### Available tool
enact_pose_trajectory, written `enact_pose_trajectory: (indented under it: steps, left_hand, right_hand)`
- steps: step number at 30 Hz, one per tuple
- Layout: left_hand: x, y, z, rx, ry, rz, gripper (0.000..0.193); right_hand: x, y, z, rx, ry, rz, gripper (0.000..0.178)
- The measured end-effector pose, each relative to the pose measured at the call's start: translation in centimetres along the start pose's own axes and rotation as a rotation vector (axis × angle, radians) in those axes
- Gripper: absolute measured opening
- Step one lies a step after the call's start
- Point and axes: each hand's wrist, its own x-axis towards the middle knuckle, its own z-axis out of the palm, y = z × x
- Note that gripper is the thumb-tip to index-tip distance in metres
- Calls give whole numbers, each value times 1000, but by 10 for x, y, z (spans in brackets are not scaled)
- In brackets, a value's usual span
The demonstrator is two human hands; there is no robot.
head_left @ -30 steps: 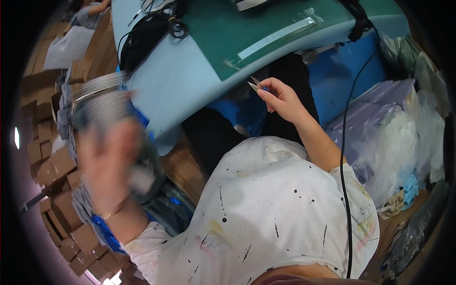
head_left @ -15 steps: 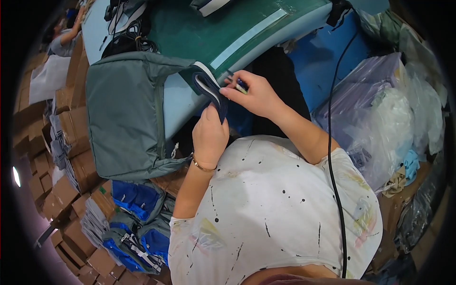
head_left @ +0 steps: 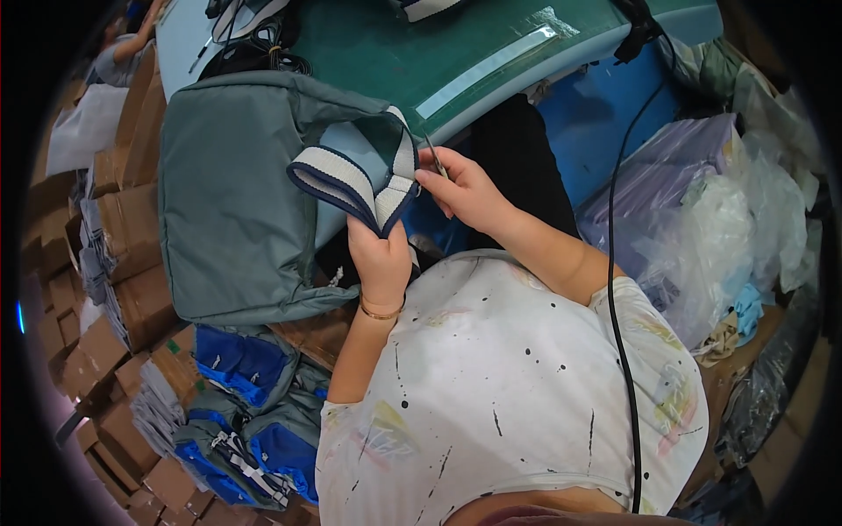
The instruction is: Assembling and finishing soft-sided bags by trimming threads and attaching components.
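Note:
My left hand (head_left: 380,261) is closed on a webbing strap (head_left: 335,168), white with navy edging, which loops up in front of me. The strap's far end runs to the corner of a grey-green fabric bag (head_left: 232,202) lying along the table edge at my left. Between the fingers of my right hand (head_left: 469,191) is a small pair of thread snips (head_left: 436,159), its thin blades pointing up and away. That hand is right beside the strap's right-hand fold; whether it touches the webbing is hard to tell.
A green-topped table (head_left: 377,61) curves across the far side, with black cords (head_left: 267,53) on it. Blue and grey bags (head_left: 246,368) are piled lower left, near cardboard boxes (head_left: 132,237). Plastic-wrapped bundles (head_left: 693,210) stand at right. A black cable (head_left: 618,333) hangs before me.
The strap has been turned and opened out, so its white face and a wide loop now show to the left. My right hand has shifted slightly down and right with the snips.

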Motion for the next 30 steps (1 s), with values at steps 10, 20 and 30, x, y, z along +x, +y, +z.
enact_pose_trajectory:
  steps: [10,20,30]
  left_hand:
    - [2,-2,0,-266,113,-37,52]
    - [6,-3,2,-297,105,11,55]
    - [3,-3,2,-112,97,144,51]
  right_hand:
    - [-17,-32,-11,-468,5,-188,47]
    - [-47,-67,-12,-992,-175,-206,48]
    - [-46,-67,-8,-1092,-166,-261,40]
